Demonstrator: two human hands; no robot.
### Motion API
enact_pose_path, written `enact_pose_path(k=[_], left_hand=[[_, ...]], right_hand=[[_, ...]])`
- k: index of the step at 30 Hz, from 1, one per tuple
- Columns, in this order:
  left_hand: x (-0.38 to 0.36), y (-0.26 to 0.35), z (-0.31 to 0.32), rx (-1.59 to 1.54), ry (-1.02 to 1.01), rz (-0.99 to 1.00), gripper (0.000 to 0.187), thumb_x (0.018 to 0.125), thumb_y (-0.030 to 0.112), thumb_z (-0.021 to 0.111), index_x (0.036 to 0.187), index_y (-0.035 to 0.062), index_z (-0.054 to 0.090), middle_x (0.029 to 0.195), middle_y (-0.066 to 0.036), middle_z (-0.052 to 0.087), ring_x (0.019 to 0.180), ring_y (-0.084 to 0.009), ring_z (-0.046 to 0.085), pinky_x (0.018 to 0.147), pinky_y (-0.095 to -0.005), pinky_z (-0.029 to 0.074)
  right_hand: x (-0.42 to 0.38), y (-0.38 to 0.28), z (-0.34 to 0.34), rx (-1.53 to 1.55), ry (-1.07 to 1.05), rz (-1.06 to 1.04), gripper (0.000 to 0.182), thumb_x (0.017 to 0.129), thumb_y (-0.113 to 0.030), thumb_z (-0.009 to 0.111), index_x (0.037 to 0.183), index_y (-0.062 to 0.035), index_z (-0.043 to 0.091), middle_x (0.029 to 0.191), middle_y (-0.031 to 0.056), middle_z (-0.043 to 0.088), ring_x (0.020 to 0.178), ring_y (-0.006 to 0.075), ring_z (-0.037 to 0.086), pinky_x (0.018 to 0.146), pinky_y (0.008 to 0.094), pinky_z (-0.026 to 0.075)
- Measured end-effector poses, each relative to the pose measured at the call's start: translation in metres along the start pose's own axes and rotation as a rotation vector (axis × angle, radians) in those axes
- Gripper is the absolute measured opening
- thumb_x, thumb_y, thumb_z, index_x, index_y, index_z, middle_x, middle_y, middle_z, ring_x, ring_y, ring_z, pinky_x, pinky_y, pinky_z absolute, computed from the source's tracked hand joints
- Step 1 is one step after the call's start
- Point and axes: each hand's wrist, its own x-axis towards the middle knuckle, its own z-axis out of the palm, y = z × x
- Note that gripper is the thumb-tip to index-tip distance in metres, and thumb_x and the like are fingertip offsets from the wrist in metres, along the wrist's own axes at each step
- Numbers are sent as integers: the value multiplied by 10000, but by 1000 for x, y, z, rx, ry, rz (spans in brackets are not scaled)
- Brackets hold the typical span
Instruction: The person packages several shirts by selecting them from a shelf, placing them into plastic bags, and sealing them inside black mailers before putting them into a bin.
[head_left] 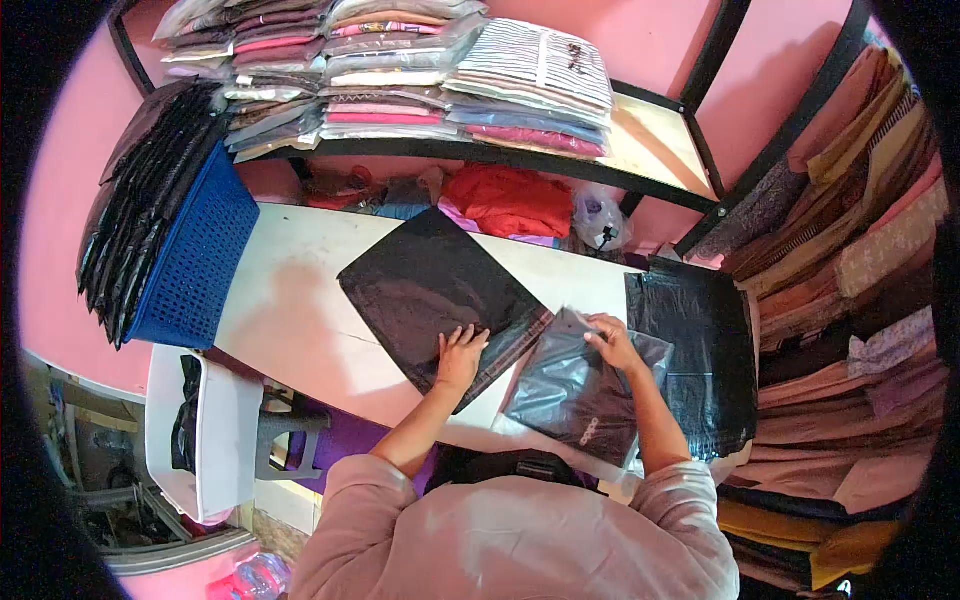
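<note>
A dark folded cloth (pixel 420 290) with a plaid band along its right edge lies slantwise on the white table. My left hand (pixel 460 358) rests flat on its lower part, fingers spread. To the right is a clear plastic bag (pixel 570 375) with light lettering near its lower end; whether anything dark is inside is hard to tell. My right hand (pixel 612 343) pinches the bag near its upper edge, with the fingertips partly hidden. The bag's left corner lies close to the cloth's right corner.
A stack of black plastic bags (pixel 695 350) lies at the table's right end. At left, a blue basket (pixel 205 245) holds black packages. Bagged folded clothes (pixel 390 100) fill the shelf behind. Hanging garments (pixel 840 300) line the right side; a white bin (pixel 230 430) stands lower left.
</note>
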Motion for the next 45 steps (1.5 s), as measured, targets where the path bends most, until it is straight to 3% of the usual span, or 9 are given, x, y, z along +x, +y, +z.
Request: enact_pose_path(k=[3, 5, 9, 13, 16, 23, 30, 37, 45], left_hand=[[11, 13, 1, -164, 0, -20, 312, 857, 184, 468, 1162, 177, 538, 1225, -122, 491, 1159, -311, 431, 973, -548, 262], [18, 22, 6, -198, -5, -20, 312, 863, 192, 470, 1168, 174, 533, 1226, -121, 490, 1163, -294, 430, 972, -544, 263], [23, 36, 6, -235, 70, 115, 324, 864, 227, 455, 1177, 173, 521, 1234, -135, 476, 1161, -316, 424, 967, -553, 256], [16, 33, 7, -94, 110, 291, 316, 830, 128, 507, 1141, 155, 553, 1251, -120, 462, 1172, -303, 417, 979, -525, 259], [2, 20, 18, -71, 39, 315, 409, 787, 45, 491, 1187, 131, 511, 1291, -118, 416, 1196, -296, 389, 984, -523, 256], [-54, 15, -10, -114, 153, -49, 557, 653, 95, 603, 1192, 103, 459, 1180, -111, 448, 1083, -293, 420, 932, -451, 285], [-66, -13, 0, -180, 175, -21, 362, 625, 84, 636, 978, 89, 554, 934, -100, 518, 919, -290, 489, 816, -380, 387], [-70, -15, 8, -428, 219, 8, 276, 659, 18, 603, 930, 56, 566, 835, -125, 525, 767, -305, 545, 664, -374, 455], [-73, -1, 4, -615, 259, -48, 226, 664, 7, 603, 887, 45, 589, 819, -114, 552, 765, -277, 569, 668, -345, 471]], right_hand=[[-3, -36, 4, -58, -123, -68, 295, 769, -309, 616, 1005, -132, 607, 948, 70, 618, 1012, 259, 518, 944, 393, 289], [5, -49, 17, -179, -213, -255, 235, 786, -256, 589, 966, -104, 599, 871, 94, 611, 865, 280, 571, 791, 381, 408], [23, -59, 35, -247, -353, -30, 233, 796, -273, 568, 949, -101, 603, 877, 129, 609, 897, 300, 566, 784, 421, 420], [24, -37, 49, -296, -1, 142, 177, 784, -237, 565, 870, -86, 595, 757, 125, 612, 786, 332, 572, 734, 457, 406], [14, -39, 45, -479, 451, 115, 290, 751, -211, 598, 958, -17, 542, 933, 177, 543, 818, 336, 513, 707, 465, 402], [-55, -138, 70, -268, -275, -234, 566, 718, -361, 604, 1153, -43, 432, 1027, 171, 476, 931, 339, 495, 808, 438, 427], [-50, -119, 106, -427, -263, -271, 457, 741, -217, 585, 1141, -52, 438, 959, 141, 494, 818, 287, 558, 627, 352, 501], [-39, -124, 106, 111, -19, -94, 319, 754, -111, 584, 1045, -15, 497, 865, 161, 560, 737, 310, 592, 611, 376, 490], [-30, -122, 130, -3, -126, -185, 206, 746, -97, 593, 938, -27, 561, 835, 152, 548, 735, 332, 575, 632, 384, 478]])
